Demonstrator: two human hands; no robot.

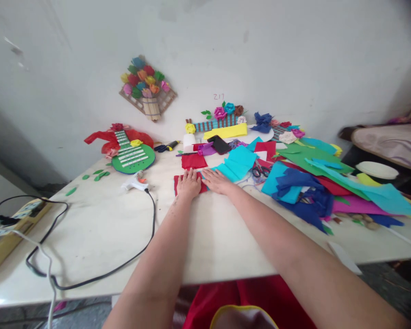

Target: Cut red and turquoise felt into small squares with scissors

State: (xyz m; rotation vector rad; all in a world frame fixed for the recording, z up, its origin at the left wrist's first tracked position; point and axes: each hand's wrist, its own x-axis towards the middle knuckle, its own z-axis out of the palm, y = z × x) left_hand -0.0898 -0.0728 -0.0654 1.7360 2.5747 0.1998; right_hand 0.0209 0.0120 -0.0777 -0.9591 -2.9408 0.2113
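Observation:
My left hand (pixel 188 183) lies flat, fingers spread, on a small piece of red paper (pixel 176 183) on the white table (pixel 205 237). Just to its right, my right hand (pixel 216 180) also lies flat with fingers stretched out, touching the same red paper and the edge of a cyan paper sheet (pixel 238 163). Another red paper piece (pixel 193 161) lies just beyond the hands. Both arms reach forward from the near table edge.
A white glue gun (pixel 134 183) with a black cord (pixel 89 278) lies left of the hands. Scissors (pixel 260 171), a black phone (pixel 219 144) and a heap of coloured papers (pixel 315 183) fill the right. A green paper guitar (pixel 133 156) and paper flowers (pixel 222 118) stand at the wall.

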